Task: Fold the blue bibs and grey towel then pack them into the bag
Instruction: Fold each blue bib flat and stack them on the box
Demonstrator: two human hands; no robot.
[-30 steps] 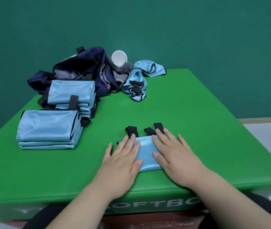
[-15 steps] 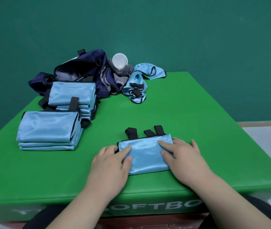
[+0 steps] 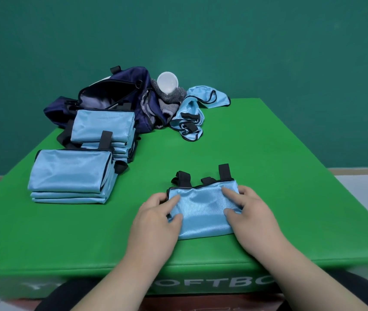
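Observation:
A folded blue bib (image 3: 203, 209) with black straps at its far edge lies near the front of the green padded table (image 3: 279, 171). My left hand (image 3: 154, 221) grips its left edge, thumb on top and fingers curled at the side. My right hand (image 3: 252, 214) grips its right edge the same way. Two stacks of folded blue bibs sit at the left, a near stack (image 3: 71, 176) and a far stack (image 3: 103, 125). The open navy bag (image 3: 115, 93) lies behind them. A grey towel (image 3: 170, 98) is bunched beside the bag, and unfolded blue bibs (image 3: 189, 122) lie to its right.
A white round cup (image 3: 167, 83) rests on the grey towel at the back. The table's front edge runs just below my wrists. Bare green surface stretches to the right of the bib. A teal wall stands behind the table.
My hands slid apart from lying flat on the middle of the bib to its left and right edges, where the fingers now curl round it.

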